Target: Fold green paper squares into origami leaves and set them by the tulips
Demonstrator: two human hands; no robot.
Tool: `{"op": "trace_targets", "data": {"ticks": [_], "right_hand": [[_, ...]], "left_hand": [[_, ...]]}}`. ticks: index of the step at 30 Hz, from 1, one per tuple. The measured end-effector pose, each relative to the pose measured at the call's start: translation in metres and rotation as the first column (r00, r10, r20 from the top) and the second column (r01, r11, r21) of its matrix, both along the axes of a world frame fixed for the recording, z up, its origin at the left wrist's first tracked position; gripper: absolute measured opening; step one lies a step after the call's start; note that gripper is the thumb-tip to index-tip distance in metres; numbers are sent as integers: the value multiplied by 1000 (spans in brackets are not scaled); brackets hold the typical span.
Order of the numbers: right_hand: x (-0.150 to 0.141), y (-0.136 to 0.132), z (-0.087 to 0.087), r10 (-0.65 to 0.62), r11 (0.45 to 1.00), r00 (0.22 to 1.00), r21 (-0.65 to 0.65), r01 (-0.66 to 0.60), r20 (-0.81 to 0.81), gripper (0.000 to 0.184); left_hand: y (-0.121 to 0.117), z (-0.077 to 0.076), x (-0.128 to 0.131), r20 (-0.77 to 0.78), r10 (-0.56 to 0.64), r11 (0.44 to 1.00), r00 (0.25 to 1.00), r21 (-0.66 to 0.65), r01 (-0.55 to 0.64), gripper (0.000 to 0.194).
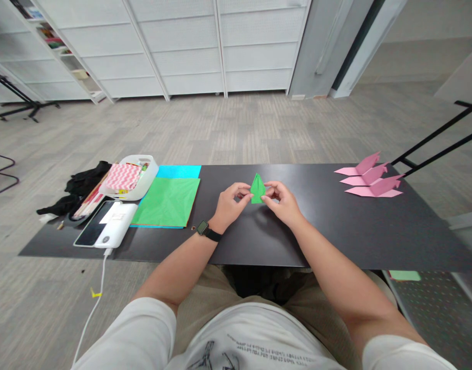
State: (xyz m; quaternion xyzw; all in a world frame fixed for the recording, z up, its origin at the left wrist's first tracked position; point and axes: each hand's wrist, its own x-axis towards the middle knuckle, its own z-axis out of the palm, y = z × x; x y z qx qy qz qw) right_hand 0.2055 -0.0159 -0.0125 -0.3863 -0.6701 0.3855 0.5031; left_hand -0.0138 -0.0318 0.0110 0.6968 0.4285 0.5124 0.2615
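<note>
A small green folded paper piece [257, 188], pointed at the top, is held just above the black table [336, 231] near its middle. My left hand [231, 203] pinches its left edge and my right hand [282, 201] pinches its right edge, fingers closed on the paper. A black watch sits on my left wrist.
A stack of coloured paper sheets [167, 202], green on top, lies to the left. Beside it are a white basket of patterned paper [128, 177], a phone on a white device [107, 224] with a cable, and black cloth. Three pink folded paper shapes [370, 181] lie at the far right.
</note>
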Motion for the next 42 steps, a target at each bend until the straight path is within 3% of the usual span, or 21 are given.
{"op": "trace_targets", "data": {"ticks": [9, 16, 21, 25, 39, 42], "right_hand": [[1, 0, 3, -1, 995, 998, -103, 8, 65, 35], [4, -1, 10, -100, 994, 980, 65, 91, 170, 24], [5, -1, 11, -135, 980, 962, 176, 95, 235, 17], [5, -1, 11, -146, 967, 945, 244, 74, 293, 16], [7, -1, 11, -159, 954, 935, 293, 63, 317, 17], [9, 1, 7, -129, 962, 927, 271, 31, 352, 27]], "left_hand": [[0, 0, 0, 9, -11, 1000, 1000, -26, 11, 31], [-1, 2, 0, -39, -25, 1000, 999, -6, 24, 32], [3, 2, -2, -57, 12, 995, 998, 99, -6, 10], [2, 7, -3, -74, 20, 988, 997, 152, -8, 7], [1, 11, -6, -173, 14, 975, 985, 222, 25, 6], [2, 9, -8, -185, 29, 979, 982, 205, 10, 7]]}}
